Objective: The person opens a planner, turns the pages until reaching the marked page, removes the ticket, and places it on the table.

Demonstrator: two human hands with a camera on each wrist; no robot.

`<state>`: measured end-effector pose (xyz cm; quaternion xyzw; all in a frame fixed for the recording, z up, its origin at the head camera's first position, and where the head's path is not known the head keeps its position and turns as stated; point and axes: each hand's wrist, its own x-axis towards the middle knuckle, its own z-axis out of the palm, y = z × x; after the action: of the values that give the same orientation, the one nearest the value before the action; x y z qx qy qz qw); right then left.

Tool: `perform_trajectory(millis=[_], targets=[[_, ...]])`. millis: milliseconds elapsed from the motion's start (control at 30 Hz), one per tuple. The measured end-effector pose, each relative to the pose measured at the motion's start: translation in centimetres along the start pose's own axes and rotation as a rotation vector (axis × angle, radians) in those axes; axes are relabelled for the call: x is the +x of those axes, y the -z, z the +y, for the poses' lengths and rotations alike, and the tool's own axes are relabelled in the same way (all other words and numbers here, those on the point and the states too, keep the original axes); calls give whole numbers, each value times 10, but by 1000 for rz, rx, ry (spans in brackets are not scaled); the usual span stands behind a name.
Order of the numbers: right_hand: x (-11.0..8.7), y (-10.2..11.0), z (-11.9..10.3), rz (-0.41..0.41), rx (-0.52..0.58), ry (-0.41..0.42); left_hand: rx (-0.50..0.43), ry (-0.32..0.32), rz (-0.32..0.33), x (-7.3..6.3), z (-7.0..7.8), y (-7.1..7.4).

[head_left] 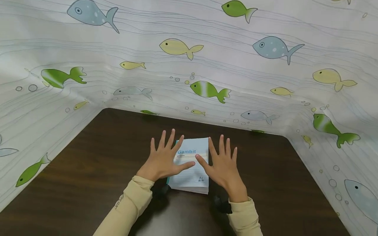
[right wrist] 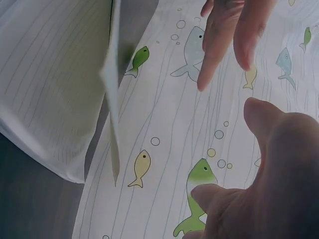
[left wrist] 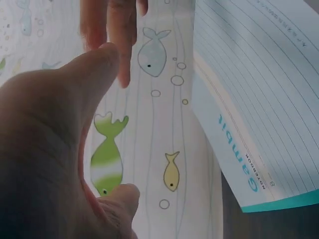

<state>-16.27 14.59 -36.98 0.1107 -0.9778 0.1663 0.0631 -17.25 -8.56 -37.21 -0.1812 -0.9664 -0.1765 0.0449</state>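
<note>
A thick notebook [head_left: 189,177] with a pale blue cover marked "Gambit" lies on the dark table. Over its left side hovers my left hand [head_left: 163,160], fingers straight and spread, thumb pointing inward across the cover. My right hand [head_left: 222,167] is spread the same way at the notebook's right edge, its thumb reaching toward the other thumb. Neither hand holds anything. In the left wrist view the lined cover [left wrist: 259,99] with its teal spine stands right of the hand. The right wrist view shows the page edges [right wrist: 55,74], with one thin sheet or cover sticking out.
The dark brown tabletop [head_left: 97,157] surrounds the notebook. White sheeting printed with fish [head_left: 177,72] rises along the back and both sides. Black wrist devices [head_left: 221,205] sit below the hands, by the cream sleeves [head_left: 130,203].
</note>
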Motion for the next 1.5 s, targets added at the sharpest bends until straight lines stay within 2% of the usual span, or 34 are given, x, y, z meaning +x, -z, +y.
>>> perform_trajectory(millis=[100, 233, 400, 500, 633, 733, 800, 900, 1000, 1133, 1167, 1200, 1267, 1333, 1400, 1433, 1500], targets=[[3, 2, 1, -13, 2, -6, -8, 12, -18, 0, -2, 5], [5, -1, 4, -59, 16, -19, -16, 35, -76, 2, -2, 8], [7, -6, 12, -140, 58, -63, -21, 24, -102, 7, 1, 12], [6, -7, 14, -189, 121, -77, -27, 7, -145, 9, 4, 14], [6, -5, 7, -165, 346, -23, -83, -52, -246, 5, 15, 18], [7, -3, -3, -102, 600, 36, -134, -148, -267, 0, 28, 23], [9, -6, -9, -65, 748, 63, -122, -207, -223, -3, 36, 30], [14, -16, -11, -45, 840, 69, -29, -226, -144, -9, 41, 44], [18, -35, -3, -7, 781, 31, 77, -167, -69, -20, 34, 56], [18, -61, 18, 46, 718, -68, 190, -114, 57, -32, 18, 60], [17, -66, 23, 49, 714, -84, 215, -109, 70, -34, 14, 58], [16, -70, 27, 44, 706, -94, 220, -110, 42, -34, 10, 55], [16, -73, 33, 43, 678, -98, 188, -102, -84, -28, 5, 45], [14, -74, 37, 33, 652, -92, 92, -79, -234, -20, -1, 29], [13, -75, 39, 26, 626, -72, -26, -58, -343, -13, -7, 9], [12, -76, 39, 18, 622, -71, -66, -51, -361, -11, -11, -2], [10, -78, 39, 3, 614, -61, -117, -70, -347, -10, -18, -22]])
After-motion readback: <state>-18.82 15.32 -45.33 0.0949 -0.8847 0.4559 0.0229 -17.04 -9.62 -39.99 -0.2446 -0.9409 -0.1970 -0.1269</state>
